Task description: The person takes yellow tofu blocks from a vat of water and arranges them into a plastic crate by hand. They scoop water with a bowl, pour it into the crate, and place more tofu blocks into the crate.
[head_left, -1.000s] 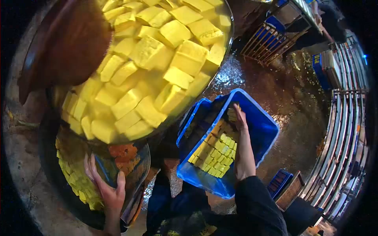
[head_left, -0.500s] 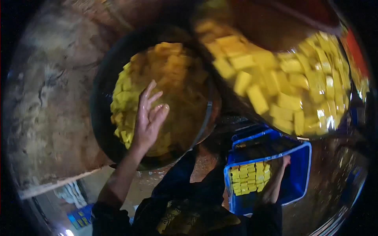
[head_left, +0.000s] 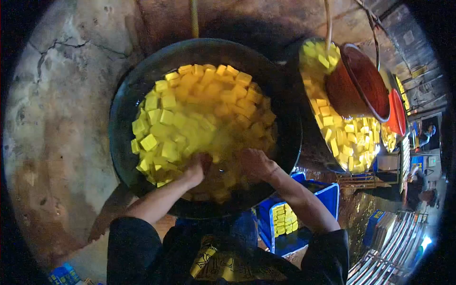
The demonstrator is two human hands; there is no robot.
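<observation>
Both hands had moved: the right hand [head_left: 258, 165] had left the crate [head_left: 328, 195] and joined the left hand [head_left: 197, 168], now lowered, toward the near edge of the pot [head_left: 124, 124]. Their fingers angled down to cloudy liquid [head_left: 228, 184], where shadow and blur hid the tips; whether either hand grasped a block or was bare could not be told. Blocks [head_left: 148, 142] lay in the pot around and beyond the hands, showing most clearly toward its left edge and dimmer toward its right edge. Handling estimate: each block was probably light, soft and fragile, its wet faces liable to slip and its corners liable to break. Suitable hold: two opposite flat sides, fingers spread, pressure light and even, base supported; corner pinching was best avoided. Outside the pot's near right edge, the crate held packed blocks [head_left: 284, 221] toward its left edge. Farther right, a bucket [head_left: 349, 90] stood among loose blocks [head_left: 351, 137].
</observation>
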